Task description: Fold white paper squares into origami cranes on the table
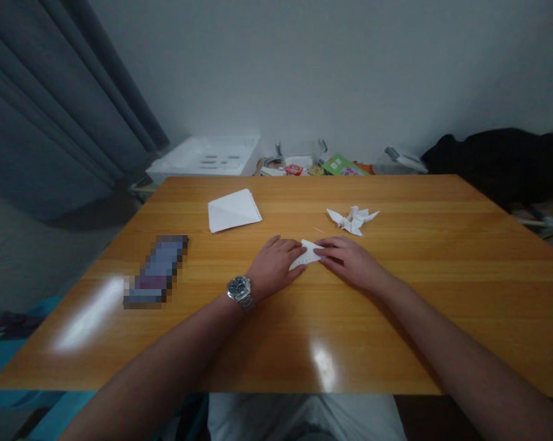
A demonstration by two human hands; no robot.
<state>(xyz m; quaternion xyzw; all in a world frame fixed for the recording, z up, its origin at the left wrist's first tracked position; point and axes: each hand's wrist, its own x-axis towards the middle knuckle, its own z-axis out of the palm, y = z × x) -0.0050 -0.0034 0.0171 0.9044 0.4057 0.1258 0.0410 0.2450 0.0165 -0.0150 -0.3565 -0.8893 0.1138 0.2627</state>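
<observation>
A small folded piece of white paper, with tiny marks along its near edge, lies on the wooden table between my hands. My left hand, with a metal watch on its wrist, grips the paper's left side with thumb and fingers. From the right, my right hand holds the other end under its fingertips. Parts of the paper are hidden beneath the fingers. Just beyond my right hand sit folded paper cranes, touching or overlapping; their number is hard to tell.
A stack of white paper sheets lies at the back left of the table. Nearer on the left is a blurred-out phone. Past the far edge stand a white foam tray, a green packet and a dark cloth heap.
</observation>
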